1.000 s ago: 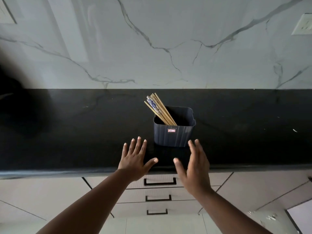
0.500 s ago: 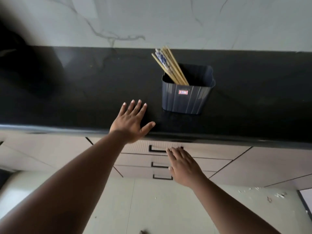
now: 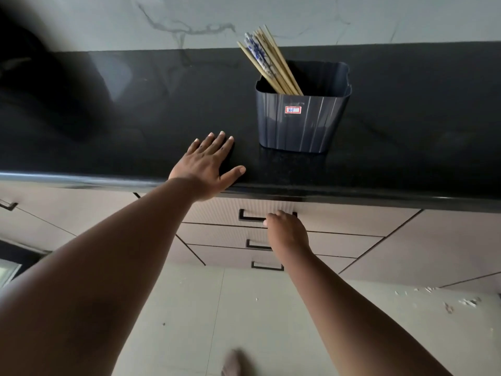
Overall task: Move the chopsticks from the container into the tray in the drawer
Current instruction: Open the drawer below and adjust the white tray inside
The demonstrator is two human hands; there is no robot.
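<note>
Several wooden chopsticks, one pair with blue-and-white tops, lean to the left inside a dark blue-grey ribbed container standing on the black countertop. My left hand lies flat and spread on the counter near its front edge, left of the container. My right hand is below the counter with its fingers curled over the black handle of the top drawer. The drawer is closed, so its tray is hidden.
Two more closed drawers with black handles sit below the top one. Cabinet doors flank them on both sides. A marble backsplash rises behind the counter. Pale floor tiles lie below, with small debris at right and a foot at the bottom edge.
My right hand has dropped from the counter edge down to the top drawer's handle and curled onto it. My left hand has stayed flat on the counter. The view has tilted downward.
</note>
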